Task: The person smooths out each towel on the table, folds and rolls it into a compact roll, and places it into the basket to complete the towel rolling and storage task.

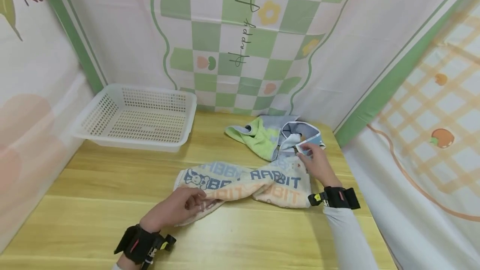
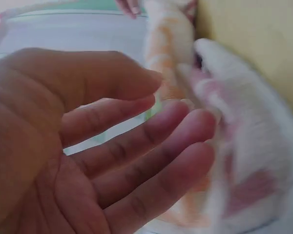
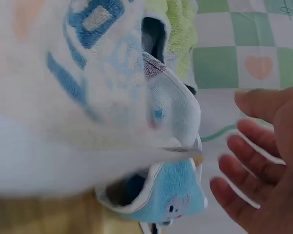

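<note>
A cream towel (image 1: 277,182) with RABBIT lettering in blue, orange and brown lies crumpled and twisted on the table. My left hand (image 1: 178,206) is over its left end, with thumb and fingers (image 2: 185,165) loosely bent and no cloth between them. My right hand (image 1: 316,163) is at the towel's upper right corner. In the right wrist view its fingers (image 3: 249,178) are spread, apart from the cloth. Behind the cream towel lies a rumpled pile of towels, one lime green and grey (image 1: 258,138), one blue with a white border (image 1: 313,138).
A white perforated plastic basket (image 1: 180,136) stands at the back left of the wooden table (image 1: 112,203). Printed cloth curtains (image 1: 232,78) enclose the table at the back and both sides. The towel pile lies close to the back curtain.
</note>
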`<act>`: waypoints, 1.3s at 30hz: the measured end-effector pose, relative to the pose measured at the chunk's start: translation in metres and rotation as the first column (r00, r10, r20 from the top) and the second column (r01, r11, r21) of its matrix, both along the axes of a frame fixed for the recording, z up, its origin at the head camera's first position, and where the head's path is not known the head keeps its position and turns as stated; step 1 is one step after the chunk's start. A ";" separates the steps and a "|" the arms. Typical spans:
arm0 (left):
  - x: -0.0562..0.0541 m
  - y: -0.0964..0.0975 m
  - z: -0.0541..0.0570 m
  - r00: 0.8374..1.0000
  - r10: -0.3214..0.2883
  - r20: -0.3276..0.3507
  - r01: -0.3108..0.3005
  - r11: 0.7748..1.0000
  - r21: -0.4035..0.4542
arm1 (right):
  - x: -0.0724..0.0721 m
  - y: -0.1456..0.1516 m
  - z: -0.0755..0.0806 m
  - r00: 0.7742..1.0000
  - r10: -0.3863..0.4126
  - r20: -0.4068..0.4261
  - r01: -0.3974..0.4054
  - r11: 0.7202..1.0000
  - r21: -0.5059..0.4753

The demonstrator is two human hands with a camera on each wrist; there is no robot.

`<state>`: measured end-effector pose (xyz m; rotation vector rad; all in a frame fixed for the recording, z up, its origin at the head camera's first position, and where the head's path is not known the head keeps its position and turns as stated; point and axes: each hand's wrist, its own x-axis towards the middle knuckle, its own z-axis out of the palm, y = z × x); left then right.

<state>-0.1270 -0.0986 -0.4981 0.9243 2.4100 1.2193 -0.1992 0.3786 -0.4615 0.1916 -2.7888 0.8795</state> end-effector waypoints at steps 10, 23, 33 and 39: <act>-0.058 0.008 0.021 0.963 0.064 -0.263 -0.088 0.993 -0.081 | 0.079 0.002 -0.018 0.947 -0.148 0.284 0.167 0.985 -0.043; -0.072 0.027 0.003 0.992 -0.095 -0.079 0.075 0.970 -0.231 | 0.106 -0.023 -0.055 0.972 0.062 0.228 -0.008 0.973 -0.230; -0.080 0.030 0.000 0.980 -0.079 -0.181 0.030 0.965 -0.261 | 0.118 -0.020 -0.008 0.999 -0.040 0.017 0.043 0.965 -0.258; -0.077 0.032 -0.001 0.981 -0.079 -0.177 0.033 0.968 -0.250 | 0.138 -0.011 -0.015 0.960 -0.091 0.266 0.141 0.975 -0.175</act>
